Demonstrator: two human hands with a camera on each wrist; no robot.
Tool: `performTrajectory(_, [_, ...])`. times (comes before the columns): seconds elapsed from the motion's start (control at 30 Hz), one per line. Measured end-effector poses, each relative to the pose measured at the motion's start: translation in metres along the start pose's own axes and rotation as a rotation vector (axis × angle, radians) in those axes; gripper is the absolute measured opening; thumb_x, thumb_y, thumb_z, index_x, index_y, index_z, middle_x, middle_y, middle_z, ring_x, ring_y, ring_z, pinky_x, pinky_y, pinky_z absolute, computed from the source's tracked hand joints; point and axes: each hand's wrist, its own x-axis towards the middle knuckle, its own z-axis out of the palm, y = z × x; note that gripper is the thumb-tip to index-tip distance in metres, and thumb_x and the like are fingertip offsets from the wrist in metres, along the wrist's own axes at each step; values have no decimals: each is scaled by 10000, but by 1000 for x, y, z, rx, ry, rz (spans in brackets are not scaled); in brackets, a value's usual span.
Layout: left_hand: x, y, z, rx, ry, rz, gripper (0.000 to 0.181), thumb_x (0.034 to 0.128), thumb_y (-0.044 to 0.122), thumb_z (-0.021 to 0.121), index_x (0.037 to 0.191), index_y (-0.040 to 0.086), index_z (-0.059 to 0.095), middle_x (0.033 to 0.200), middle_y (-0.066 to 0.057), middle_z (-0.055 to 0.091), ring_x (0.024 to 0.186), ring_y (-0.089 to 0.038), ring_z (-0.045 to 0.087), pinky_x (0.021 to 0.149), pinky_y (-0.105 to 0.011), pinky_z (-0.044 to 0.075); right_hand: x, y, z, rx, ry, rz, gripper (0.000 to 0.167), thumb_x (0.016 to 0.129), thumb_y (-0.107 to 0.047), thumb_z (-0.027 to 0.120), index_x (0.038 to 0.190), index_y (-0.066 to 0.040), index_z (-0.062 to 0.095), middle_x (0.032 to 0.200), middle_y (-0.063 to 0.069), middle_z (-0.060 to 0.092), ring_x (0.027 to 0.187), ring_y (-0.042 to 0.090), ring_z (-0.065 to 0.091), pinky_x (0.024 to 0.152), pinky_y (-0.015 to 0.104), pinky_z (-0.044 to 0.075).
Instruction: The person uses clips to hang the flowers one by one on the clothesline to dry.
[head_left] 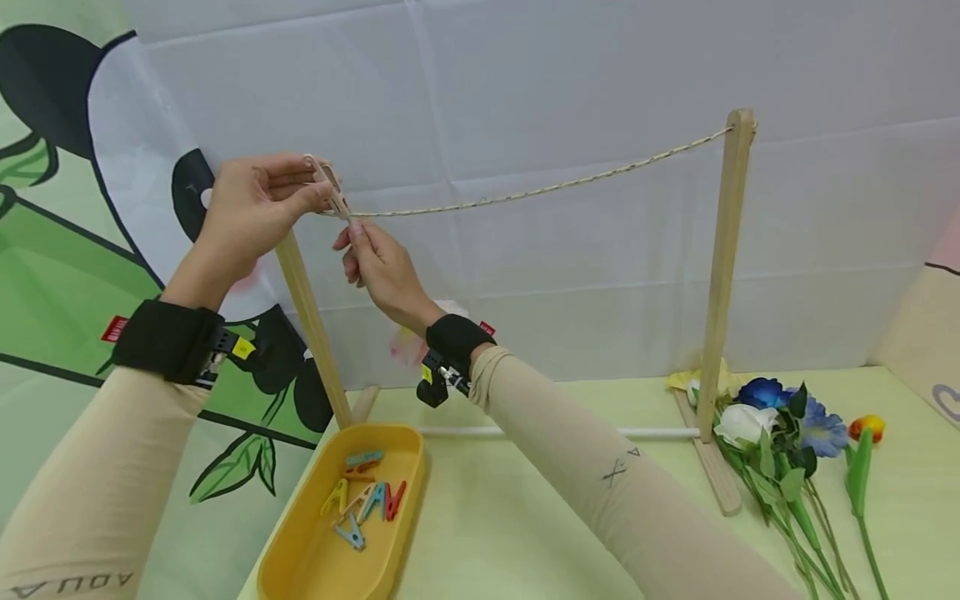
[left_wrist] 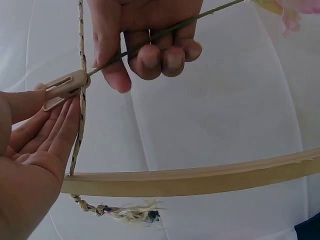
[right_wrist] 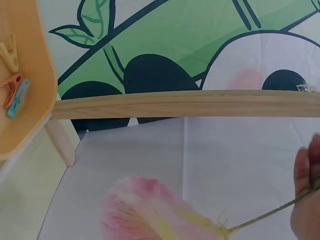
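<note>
At the left end of the rope (head_left: 540, 190), my left hand (head_left: 251, 200) pinches a pale clothespin (left_wrist: 65, 87) between thumb and fingers. The clothespin's tip is at the rope, and the end of a green stem (left_wrist: 172, 30) meets it there. Just below, my right hand (head_left: 390, 275) holds that stem between thumb and fingers. From the stem hangs a pink and yellow artificial flower (right_wrist: 150, 210), head down; in the head view it is partly hidden behind the right wrist.
Wooden posts (head_left: 723, 275) carry the rope, joined low by a white bar (head_left: 660, 433). A yellow tray (head_left: 300, 550) with several coloured clothespins (head_left: 375, 500) stands at the left. More artificial flowers (head_left: 750, 425) lie at the right, and a single tulip (head_left: 858, 475) beside them.
</note>
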Motion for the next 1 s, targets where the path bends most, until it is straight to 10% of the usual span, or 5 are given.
performTrajectory(0.23, [-1, -1, -4, 37, -16, -11, 412, 974, 177, 728, 1349, 18, 665, 1233, 11, 718, 1034, 15, 687, 871, -115, 522, -11, -4, -12, -150, -5, 22, 396, 1146, -265, 339, 1245, -27, 641, 1120, 113, 704, 1067, 168, 674, 922, 207, 516])
performTrajectory(0.5, [-11, -3, 0, 11, 82, -24, 439, 981, 147, 712, 1398, 42, 629, 1315, -20, 688, 1089, 2, 663, 919, -117, 507, -55, -8, -40, -285, -66, -37, 347, 1140, -202, 366, 1213, -25, 655, 1106, 100, 703, 1030, 171, 662, 889, 209, 527])
performTrajectory(0.73, [-17, 0, 13, 271, 311, 145, 364, 1001, 128, 659, 1362, 91, 669, 1280, -84, 705, 1071, -12, 671, 991, -185, 506, -92, -14, -79, -358, -204, -96, 317, 1137, -172, 370, 1168, -53, 662, 1038, 80, 700, 987, 157, 651, 901, 231, 516])
performTrajectory(1.0, [-54, -2, 23, 320, 445, 262, 248, 985, 57, 656, 1215, -2, 725, 1118, -160, 738, 921, 125, 578, 890, -99, 476, -136, -26, -116, -390, -291, -72, 297, 1130, -182, 407, 1152, -92, 690, 1015, 1, 721, 983, 110, 653, 911, 278, 530])
